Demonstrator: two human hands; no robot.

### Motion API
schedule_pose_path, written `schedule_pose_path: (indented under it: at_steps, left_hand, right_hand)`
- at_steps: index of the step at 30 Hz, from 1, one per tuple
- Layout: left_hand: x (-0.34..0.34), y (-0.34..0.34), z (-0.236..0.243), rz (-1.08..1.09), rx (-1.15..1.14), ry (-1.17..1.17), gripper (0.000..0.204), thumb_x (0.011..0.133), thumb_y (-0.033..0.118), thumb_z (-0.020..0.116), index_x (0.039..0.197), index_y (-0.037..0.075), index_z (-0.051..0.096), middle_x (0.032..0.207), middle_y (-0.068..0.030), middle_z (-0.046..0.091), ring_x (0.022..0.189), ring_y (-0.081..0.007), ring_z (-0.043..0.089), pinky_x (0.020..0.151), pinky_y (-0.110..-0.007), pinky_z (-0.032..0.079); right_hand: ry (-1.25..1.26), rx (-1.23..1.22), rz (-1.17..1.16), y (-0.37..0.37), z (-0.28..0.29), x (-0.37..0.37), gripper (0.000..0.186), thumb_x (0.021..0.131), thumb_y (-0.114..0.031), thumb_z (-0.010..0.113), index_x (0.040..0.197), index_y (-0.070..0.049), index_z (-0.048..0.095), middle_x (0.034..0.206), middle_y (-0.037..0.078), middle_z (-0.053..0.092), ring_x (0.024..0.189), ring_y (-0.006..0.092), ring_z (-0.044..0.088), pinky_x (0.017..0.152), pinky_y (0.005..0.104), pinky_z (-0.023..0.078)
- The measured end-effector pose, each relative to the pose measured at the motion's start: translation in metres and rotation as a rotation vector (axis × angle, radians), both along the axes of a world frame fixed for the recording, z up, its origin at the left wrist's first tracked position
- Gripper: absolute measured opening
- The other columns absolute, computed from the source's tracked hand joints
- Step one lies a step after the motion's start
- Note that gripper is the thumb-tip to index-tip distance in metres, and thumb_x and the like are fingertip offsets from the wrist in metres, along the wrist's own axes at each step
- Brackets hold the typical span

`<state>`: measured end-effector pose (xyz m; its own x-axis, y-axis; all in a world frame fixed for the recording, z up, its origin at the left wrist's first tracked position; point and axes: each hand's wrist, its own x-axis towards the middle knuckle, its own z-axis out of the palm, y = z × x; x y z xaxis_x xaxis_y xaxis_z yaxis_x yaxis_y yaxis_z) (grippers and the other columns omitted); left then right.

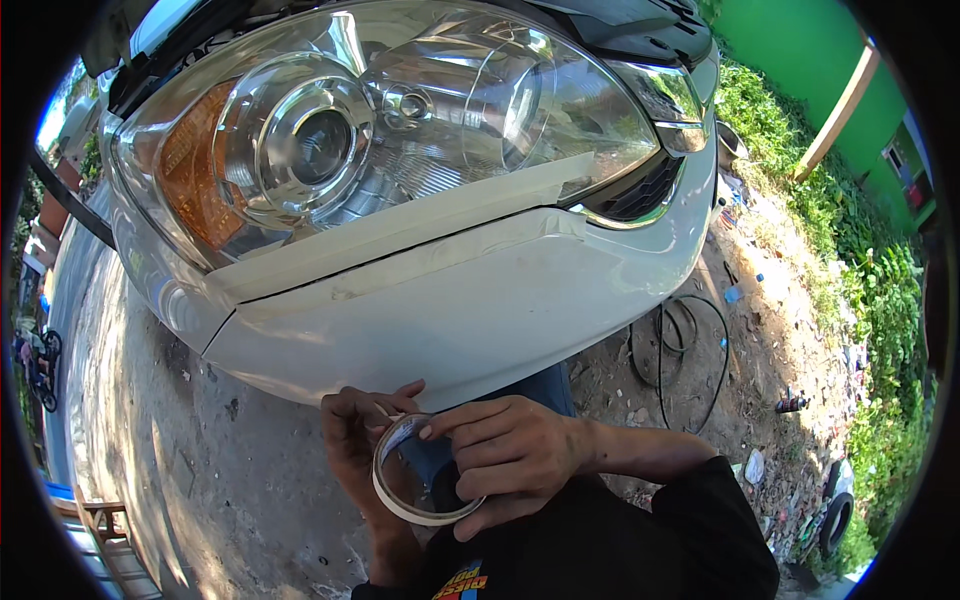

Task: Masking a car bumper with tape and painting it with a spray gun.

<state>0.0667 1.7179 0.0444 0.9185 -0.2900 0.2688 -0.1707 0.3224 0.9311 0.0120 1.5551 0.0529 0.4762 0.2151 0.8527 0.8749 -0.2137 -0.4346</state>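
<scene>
Gripping a roll of tape (pixel 428 519) with the right hand (pixel 520 450): forefinger reaches over the upper rim, thumb lies along the lower right side, other fingers half curled. Left hand (pixel 350 435) is partly closed at the upper left edge of the roll, fingertips close together; cannot tell whether it pinches the loose end or only touches the rim. Roll position: near, tilted, between the two hands, in front of the person's dark shirt (pixel 590 540) and just on the near side of the white bumper (pixel 450 320).

Headlight (pixel 410 110) lies beyond the bumper, clear lens, amber section (pixel 198 165) at its left end. Pale tape strip (pixel 420 222) runs along the lens's near edge. Second pale strip (pixel 400 267) lies on the bumper, just on the near side of the dark gap.

Surroundings: black hose (pixel 726 350) looped on the ground to the right; tyre (pixel 838 523) near the right rim of view; green plants and a green wall (pixel 790 50) far right; motorcycle (pixel 47 370) far left.
</scene>
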Motion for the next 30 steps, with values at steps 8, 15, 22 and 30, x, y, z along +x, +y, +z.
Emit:
schedule_pose_path:
  at_steps: [8, 15, 22, 30]
  left_hand:
    - [0.042, 0.039, 0.002, 0.383, 0.153, -0.403, 0.024, 0.107, 0.023, 0.059, 0.103, 0.001, 0.05, 0.086, -0.0046, 0.048, 0.081, -0.0142, 0.053, 0.104, -0.059, 0.053]
    - [0.043, 0.05, 0.028, 0.333, 0.031, -0.32, 0.028, 0.107, 0.028, 0.061, 0.107, 0.002, 0.05, 0.089, -0.0038, 0.047, 0.081, -0.0142, 0.051, 0.091, -0.051, 0.057]
    - [0.055, 0.053, 0.035, 0.027, -0.12, -0.109, 0.031, 0.105, 0.033, 0.062, 0.105, 0.006, 0.048, 0.086, -0.0016, 0.044, 0.078, -0.0152, 0.048, 0.078, -0.044, 0.053]
    - [0.064, 0.092, 0.042, 0.471, 0.118, -0.437, 0.024, 0.099, 0.016, 0.072, 0.1, 0.009, 0.049, 0.088, -0.0004, 0.044, 0.081, -0.0131, 0.047, 0.077, -0.037, 0.048]
  right_hand:
    - [0.458, -0.45, -0.381, -0.048, 0.052, -0.025, 0.035, 0.088, -0.038, 0.083, 0.082, -0.007, 0.069, 0.062, 0.005, 0.061, 0.063, 0.0227, 0.068, 0.071, 0.0366, 0.059]
    - [0.425, -0.026, 0.352, -0.072, 0.084, -0.029, 0.035, 0.083, -0.037, 0.088, 0.088, -0.004, 0.077, 0.066, 0.006, 0.07, 0.067, 0.0233, 0.074, 0.085, 0.0485, 0.058]
    - [0.373, 0.045, 0.664, -0.079, 0.078, -0.004, 0.028, 0.087, -0.026, 0.085, 0.084, 0.0, 0.075, 0.068, 0.005, 0.071, 0.065, 0.0205, 0.071, 0.091, 0.0492, 0.054]
    - [0.837, -0.341, 0.052, -0.084, 0.101, -0.015, 0.028, 0.093, -0.027, 0.079, 0.104, -0.002, 0.077, 0.073, 0.01, 0.072, 0.056, 0.0216, 0.067, 0.061, 0.0339, 0.053]
